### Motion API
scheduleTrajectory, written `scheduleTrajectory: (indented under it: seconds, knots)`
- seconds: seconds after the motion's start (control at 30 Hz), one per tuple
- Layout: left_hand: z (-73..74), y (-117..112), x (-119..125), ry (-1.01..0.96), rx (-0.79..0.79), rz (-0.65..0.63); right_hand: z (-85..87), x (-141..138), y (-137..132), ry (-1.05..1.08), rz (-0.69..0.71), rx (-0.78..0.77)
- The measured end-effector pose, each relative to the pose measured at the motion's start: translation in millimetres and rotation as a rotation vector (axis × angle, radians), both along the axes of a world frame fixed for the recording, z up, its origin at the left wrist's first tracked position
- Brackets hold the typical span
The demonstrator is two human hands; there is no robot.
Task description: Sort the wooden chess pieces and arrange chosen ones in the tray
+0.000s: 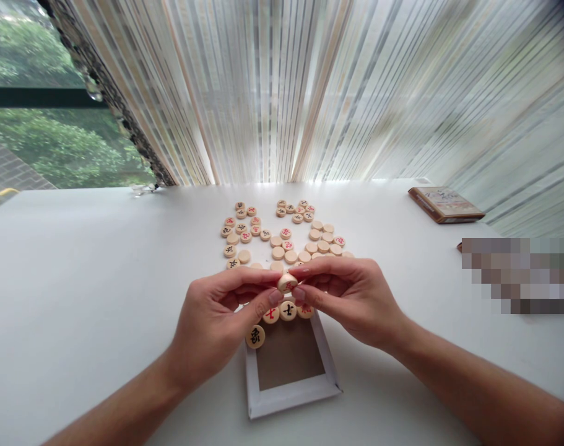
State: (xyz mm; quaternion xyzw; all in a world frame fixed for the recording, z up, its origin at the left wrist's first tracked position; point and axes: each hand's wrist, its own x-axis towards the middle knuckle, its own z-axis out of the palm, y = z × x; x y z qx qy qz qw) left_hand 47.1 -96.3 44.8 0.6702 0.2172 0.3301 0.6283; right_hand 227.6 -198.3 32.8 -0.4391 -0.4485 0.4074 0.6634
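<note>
Between the fingertips of both hands is a round wooden xiangqi piece [287, 284] with a red character, tilted and held above the far end of a shallow white box. My left hand [223, 316] pinches its left side, and my right hand [349, 294] pinches its right side. Beneath my fingers, the white box [288, 396] has a brown bottom. A row of pieces lies at its far end, including a black-marked piece [288, 310]. Another black-marked piece [255, 336] rests at the box's left side. My hands hide part of the row.
Beyond my hands, many loose xiangqi pieces [277, 253] are scattered, some face up and some blank side up. A flat brown box [446, 204] lies at the back right, with a blurred-out item [518, 275] nearer. A striped curtain [263, 93] hangs behind the white table [100, 266].
</note>
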Motion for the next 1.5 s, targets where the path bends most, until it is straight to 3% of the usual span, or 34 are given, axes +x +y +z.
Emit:
scheduleTrajectory:
  seconds: [0.67, 1.03, 1.23, 1.5]
  knots:
    - [-3.0, 3.1, 0.8, 0.055, -0.017, -0.010, 2.9, 4.2, 1.9, 0.043, 0.098, -0.155]
    - [-4.7, 3.4, -0.1, 0.069, 0.104, -0.012, 4.2, 2.2, -1.1, -0.142, 0.033, -0.148]
    - [-4.9, 0.7, 0.7, 0.042, -0.044, -0.034, 5.7, 2.7, 0.2, -0.029, 0.083, -0.209]
    - [-6.0, 0.2, 0.2, 0.052, -0.009, -0.092, 9.0, 0.6, 1.4, 0.089, 0.126, -0.296]
